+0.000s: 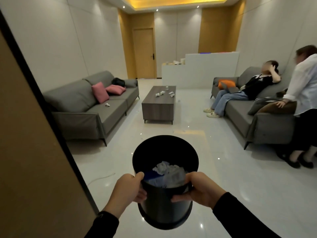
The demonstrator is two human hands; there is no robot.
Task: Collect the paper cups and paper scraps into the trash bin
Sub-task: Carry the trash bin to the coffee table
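A brown wall panel (25, 134) fills the 9 o'clock side. Next to it, at 10 o'clock, a grey sofa (89, 107) stands by the wall. Two pink pillows (106, 91) sit on it, and one paper scrap (107, 105) lies on its seat.

My left hand (127, 188) has its grip closed tight on the near left rim of the black trash bin (164, 210). I hold the bin up above the shiny floor (231, 169), low at 6 o'clock. Crumpled paper (169, 174) and something blue lie inside it. My right hand (201, 188) has its grip closed on the near right rim, with my thumb on top and my fingers under the edge.

At 12 o'clock, well away from me, is the dark table (158, 102). More paper scraps (159, 93) lie on its top, and one small cup (166, 87) stands near its far edge.

At 2 o'clock is a second grey sofa (240, 114). One person (253, 90) sits on it and leans back. Another person (303, 93) in a white shirt bends over its near arm at 3 o'clock.
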